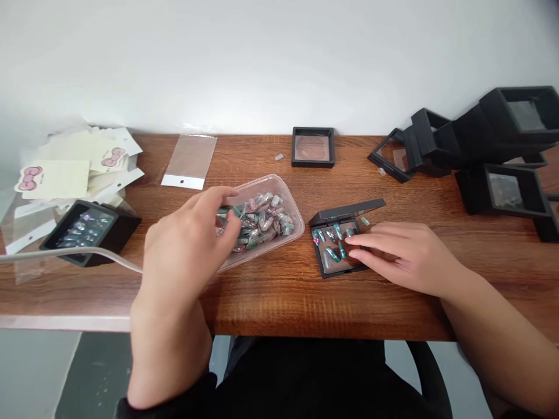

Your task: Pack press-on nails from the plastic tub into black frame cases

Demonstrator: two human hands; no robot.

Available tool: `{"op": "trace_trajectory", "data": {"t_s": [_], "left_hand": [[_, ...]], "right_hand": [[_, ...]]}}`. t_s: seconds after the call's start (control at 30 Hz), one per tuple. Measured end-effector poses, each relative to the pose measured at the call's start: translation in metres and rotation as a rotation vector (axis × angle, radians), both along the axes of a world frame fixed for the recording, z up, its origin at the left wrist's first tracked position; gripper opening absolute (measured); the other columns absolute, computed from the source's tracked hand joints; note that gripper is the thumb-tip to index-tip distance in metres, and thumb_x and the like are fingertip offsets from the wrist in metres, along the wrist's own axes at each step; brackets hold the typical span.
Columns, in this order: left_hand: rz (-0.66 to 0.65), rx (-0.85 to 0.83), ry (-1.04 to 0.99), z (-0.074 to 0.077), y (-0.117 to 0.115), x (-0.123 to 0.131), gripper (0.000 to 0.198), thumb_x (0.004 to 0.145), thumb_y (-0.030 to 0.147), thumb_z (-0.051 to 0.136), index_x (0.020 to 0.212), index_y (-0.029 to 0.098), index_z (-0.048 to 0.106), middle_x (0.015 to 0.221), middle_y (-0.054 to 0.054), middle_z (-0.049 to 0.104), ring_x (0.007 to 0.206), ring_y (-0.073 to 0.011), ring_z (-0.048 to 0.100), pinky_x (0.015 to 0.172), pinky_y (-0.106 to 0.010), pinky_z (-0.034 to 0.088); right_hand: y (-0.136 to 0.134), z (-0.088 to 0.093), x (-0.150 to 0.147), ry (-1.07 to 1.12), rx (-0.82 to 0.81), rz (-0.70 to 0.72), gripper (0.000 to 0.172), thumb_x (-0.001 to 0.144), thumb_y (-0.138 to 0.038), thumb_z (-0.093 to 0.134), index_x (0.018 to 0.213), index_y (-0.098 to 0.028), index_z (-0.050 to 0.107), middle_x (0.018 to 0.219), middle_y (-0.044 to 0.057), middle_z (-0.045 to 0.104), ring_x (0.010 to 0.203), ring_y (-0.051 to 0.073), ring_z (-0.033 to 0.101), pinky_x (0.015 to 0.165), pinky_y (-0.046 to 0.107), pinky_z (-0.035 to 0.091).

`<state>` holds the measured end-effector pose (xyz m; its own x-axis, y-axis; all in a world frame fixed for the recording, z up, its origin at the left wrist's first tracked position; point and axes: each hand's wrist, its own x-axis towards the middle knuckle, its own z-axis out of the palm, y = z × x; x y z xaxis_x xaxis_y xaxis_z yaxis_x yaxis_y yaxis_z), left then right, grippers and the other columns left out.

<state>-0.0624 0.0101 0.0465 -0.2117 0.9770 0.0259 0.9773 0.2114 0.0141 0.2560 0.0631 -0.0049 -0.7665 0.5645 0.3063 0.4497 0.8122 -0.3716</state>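
My left hand [183,244] reaches over a clear plastic tub [286,186] heaped with press-on nails [262,224]. Its thumb and index finger close around a dark green press-on nail [230,210]. To the right, a small black display case [325,272] lies with its lid [347,210] tilted up, holding several teal press-on nails [333,254], one with a pink ornament. My right hand [404,253] comes in from the right side, thumb and index fingertips close together over the nails in the case. Anything between those two fingertips is hidden.
At the left, a filled black case [89,231] stands near a pile of cream cards [61,180] and a white cable [78,251]. A clear bag [190,157] and a black frame case [313,163] lie by the wall. More black cases [471,137] are stacked at the right.
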Motion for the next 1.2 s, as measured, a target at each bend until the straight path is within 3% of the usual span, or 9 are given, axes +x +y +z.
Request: {"op": "trace_trajectory", "data": {"t_s": [0.1,0.2,0.4,0.6,0.73,0.9,1.1,1.2], "left_hand": [[0.06,0.024,-0.001,0.006,-0.002,-0.002,0.036,0.094,0.035,0.042,0.125,0.034,0.059,0.096,-0.001,0.074,0.083,-0.0248,0.07,0.067,-0.032,0.045],[0.087,-0.084,0.037,0.009,-0.002,-0.003,0.034,0.092,0.04,0.044,0.118,0.035,0.065,0.098,-0.001,0.075,0.082,-0.0268,0.07,0.064,-0.034,0.045],[-0.047,-0.232,0.052,0.002,-0.004,-0.012,0.029,0.09,0.046,0.053,0.111,0.039,0.073,0.093,0.0,0.077,0.083,-0.0307,0.072,0.067,-0.039,0.05],[-0.196,-0.183,0.065,-0.005,-0.008,-0.018,0.029,0.092,0.038,0.055,0.115,0.039,0.072,0.099,-0.001,0.078,0.086,-0.0309,0.074,0.061,-0.038,0.051],[-0.18,-0.196,0.085,-0.005,-0.007,-0.012,0.033,0.094,0.033,0.048,0.118,0.037,0.071,0.1,-0.003,0.078,0.086,-0.0316,0.074,0.061,-0.039,0.052],[-0.153,-0.216,0.058,-0.004,-0.004,-0.008,0.038,0.097,0.032,0.04,0.125,0.03,0.065,0.115,-0.007,0.073,0.092,-0.0346,0.072,0.064,-0.042,0.053],[-0.184,-0.083,-0.037,0.001,-0.008,-0.011,0.033,0.097,0.032,0.041,0.114,0.033,0.07,0.126,0.001,0.067,0.101,-0.0256,0.069,0.065,-0.034,0.051],[-0.209,-0.035,-0.054,0.003,-0.011,-0.014,0.027,0.095,0.032,0.048,0.103,0.034,0.074,0.122,0.001,0.067,0.098,-0.0241,0.067,0.071,-0.035,0.052]], "right_hand": [[0.001,-0.001,0.0,-0.018,-0.009,-0.002,0.014,0.095,-0.026,0.063,0.1,-0.019,0.074,0.066,0.0,0.065,0.058,0.012,0.057,0.058,0.026,0.042],[0.001,-0.003,0.001,-0.033,-0.018,0.0,0.015,0.095,-0.026,0.062,0.102,-0.019,0.074,0.068,0.0,0.067,0.059,0.013,0.059,0.06,0.027,0.043],[0.001,-0.003,0.003,-0.038,-0.029,0.003,0.014,0.094,-0.023,0.063,0.103,-0.019,0.073,0.07,0.0,0.068,0.06,0.013,0.06,0.062,0.027,0.044],[0.0,-0.003,0.003,-0.049,-0.026,0.012,0.014,0.094,-0.023,0.064,0.104,-0.018,0.072,0.07,0.0,0.067,0.06,0.013,0.059,0.061,0.028,0.044],[0.0,-0.002,0.002,-0.046,-0.018,0.007,0.013,0.095,-0.024,0.063,0.103,-0.019,0.072,0.072,0.0,0.069,0.061,0.013,0.061,0.061,0.027,0.045],[0.0,-0.003,0.003,-0.049,-0.015,0.003,0.013,0.094,-0.023,0.064,0.104,-0.019,0.072,0.076,0.001,0.072,0.063,0.014,0.063,0.063,0.028,0.047],[0.001,-0.003,0.002,-0.058,-0.008,0.003,0.013,0.095,-0.024,0.063,0.104,-0.019,0.071,0.073,0.0,0.069,0.062,0.013,0.062,0.062,0.028,0.046],[0.001,-0.002,0.002,-0.07,-0.017,0.005,0.013,0.096,-0.025,0.062,0.103,-0.019,0.071,0.071,0.0,0.068,0.061,0.013,0.061,0.061,0.028,0.046]]}}
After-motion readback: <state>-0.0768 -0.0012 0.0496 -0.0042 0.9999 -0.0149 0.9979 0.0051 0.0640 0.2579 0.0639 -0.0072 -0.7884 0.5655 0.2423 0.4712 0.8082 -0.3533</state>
